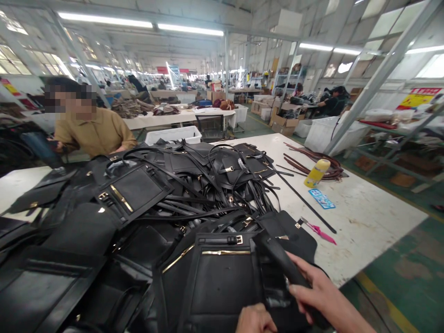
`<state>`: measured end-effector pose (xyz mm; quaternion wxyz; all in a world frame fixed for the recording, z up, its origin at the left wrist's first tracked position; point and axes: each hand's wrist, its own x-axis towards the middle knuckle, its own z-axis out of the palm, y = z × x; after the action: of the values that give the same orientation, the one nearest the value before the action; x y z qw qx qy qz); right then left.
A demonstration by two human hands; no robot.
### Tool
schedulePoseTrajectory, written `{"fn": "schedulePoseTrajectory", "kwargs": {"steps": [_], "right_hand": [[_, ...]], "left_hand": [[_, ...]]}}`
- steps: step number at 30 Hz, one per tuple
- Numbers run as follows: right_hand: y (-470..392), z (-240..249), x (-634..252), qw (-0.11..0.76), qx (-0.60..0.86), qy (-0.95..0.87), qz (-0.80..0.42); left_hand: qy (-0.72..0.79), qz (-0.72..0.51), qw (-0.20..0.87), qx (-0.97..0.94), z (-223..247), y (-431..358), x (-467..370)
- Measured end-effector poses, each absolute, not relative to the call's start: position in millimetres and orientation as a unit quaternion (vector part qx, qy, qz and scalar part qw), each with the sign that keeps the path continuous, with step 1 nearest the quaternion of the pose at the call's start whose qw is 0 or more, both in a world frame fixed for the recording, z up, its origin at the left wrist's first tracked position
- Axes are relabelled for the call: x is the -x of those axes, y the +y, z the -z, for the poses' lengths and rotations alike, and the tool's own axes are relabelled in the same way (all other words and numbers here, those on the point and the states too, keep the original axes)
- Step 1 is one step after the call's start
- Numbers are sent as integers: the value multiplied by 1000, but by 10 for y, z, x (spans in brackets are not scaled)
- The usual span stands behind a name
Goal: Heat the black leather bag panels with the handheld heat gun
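In front of me lies a black leather bag panel [225,282] with a gold zipper [225,252] and a small gold buckle [239,239]. My left hand [255,319] is at its lower right, fingers curled in against the leather; the bottom of the frame cuts the hand off. My right hand [314,286] is closed around a folded black leather piece [277,254], thumb on the near side and fingers on the far side. Shiny dark material shows between the two hands. Whether this piece joins the panel, I cannot tell.
Black bag pieces and straps [194,203] are heaped across the white table [374,222]. To the right lie pink-handled snippers [322,233], a blue card [322,199], a yellow bottle [317,172] and brown straps [333,169]. Across the heap is a person in a tan shirt [97,132].
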<state>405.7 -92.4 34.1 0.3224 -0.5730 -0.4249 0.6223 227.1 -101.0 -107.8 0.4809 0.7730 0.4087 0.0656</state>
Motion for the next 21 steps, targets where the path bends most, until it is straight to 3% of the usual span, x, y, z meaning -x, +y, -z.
{"fn": "schedulePoseTrajectory", "kwargs": {"steps": [7, 11, 16, 21], "right_hand": [[-672, -71, -4142, 224, 590, -418, -654], [-524, 168, -3936, 285, 635, -422, -581], [-541, -70, -3700, 335, 653, -464, -496], [-634, -324, -3486, 163, 522, -485, -683]], "left_hand": [[390, -2, 416, -822, 1231, -1000, -2338], [376, -4, 395, -838, 1275, -1013, -2359], [353, -18, 372, -858, 1251, -1038, -2359], [348, -245, 232, -875, 1010, -1157, -1824]]}}
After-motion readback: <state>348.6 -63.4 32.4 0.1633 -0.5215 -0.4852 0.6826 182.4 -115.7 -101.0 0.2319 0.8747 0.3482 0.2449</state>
